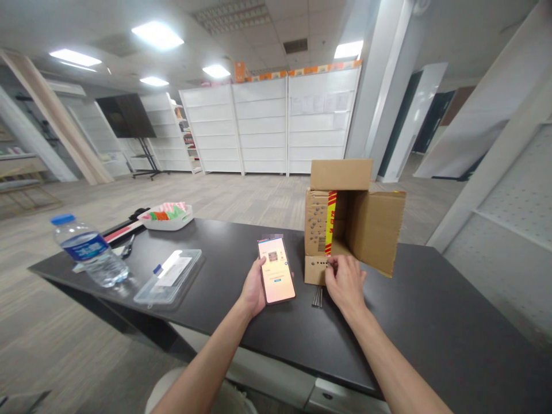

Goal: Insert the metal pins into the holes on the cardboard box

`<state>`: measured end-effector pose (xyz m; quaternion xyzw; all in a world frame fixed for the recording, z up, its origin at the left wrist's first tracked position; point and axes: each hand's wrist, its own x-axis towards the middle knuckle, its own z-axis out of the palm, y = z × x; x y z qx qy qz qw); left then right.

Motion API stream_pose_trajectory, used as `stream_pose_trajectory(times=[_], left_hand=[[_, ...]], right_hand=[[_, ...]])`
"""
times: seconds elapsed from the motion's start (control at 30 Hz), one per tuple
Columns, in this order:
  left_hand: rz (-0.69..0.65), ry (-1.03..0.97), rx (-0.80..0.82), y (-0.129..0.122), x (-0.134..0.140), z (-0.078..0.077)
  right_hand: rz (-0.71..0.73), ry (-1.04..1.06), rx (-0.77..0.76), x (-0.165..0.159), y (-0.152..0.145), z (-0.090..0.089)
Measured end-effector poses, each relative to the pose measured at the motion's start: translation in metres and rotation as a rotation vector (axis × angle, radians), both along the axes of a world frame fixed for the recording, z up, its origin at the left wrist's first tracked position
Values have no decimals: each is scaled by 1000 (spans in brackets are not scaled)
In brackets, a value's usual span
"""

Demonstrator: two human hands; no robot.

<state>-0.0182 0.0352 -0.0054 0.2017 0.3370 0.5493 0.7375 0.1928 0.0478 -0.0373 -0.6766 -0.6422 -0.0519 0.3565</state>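
My left hand (253, 287) is wrapped round a smartphone (278, 273), whose lit screen faces me. On the black table to the right stands an open cardboard box (315, 221) with yellow-and-red tape down its front edge and many round marks on its left panel. Its lower flap (314, 271) hangs down at the front and carries a row of small dark holes. Against the right end of that row, my right hand (348, 282) is closed in a pinch; whatever lies between the fingertips is hidden. Several long metal screws or nails (318, 297) lie just below the flap.
On the left of the table (224, 247) are a water bottle (92, 253), a clear plastic case (170, 279) with a paper on it, and a white basket (166, 217) of colourful packets. A dark pen-like item (128, 246) lies near the bottle. White cabinets (263, 129) line the back.
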Motion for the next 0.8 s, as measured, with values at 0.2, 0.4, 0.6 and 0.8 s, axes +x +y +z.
stream_pose_trajectory(times=[0.2, 0.4, 0.6, 0.8], left_hand=[[-6, -24, 22, 0, 0, 0], [26, -6, 12, -2, 0, 1], [-11, -19, 5, 1, -2, -2], [-15, 16, -4, 0, -1, 0]], right_hand=[[-2, -3, -14, 0, 0, 1], [-3, -5, -4, 0, 0, 0], [2, 4, 6, 0, 0, 1], [-1, 6, -7, 0, -1, 1]])
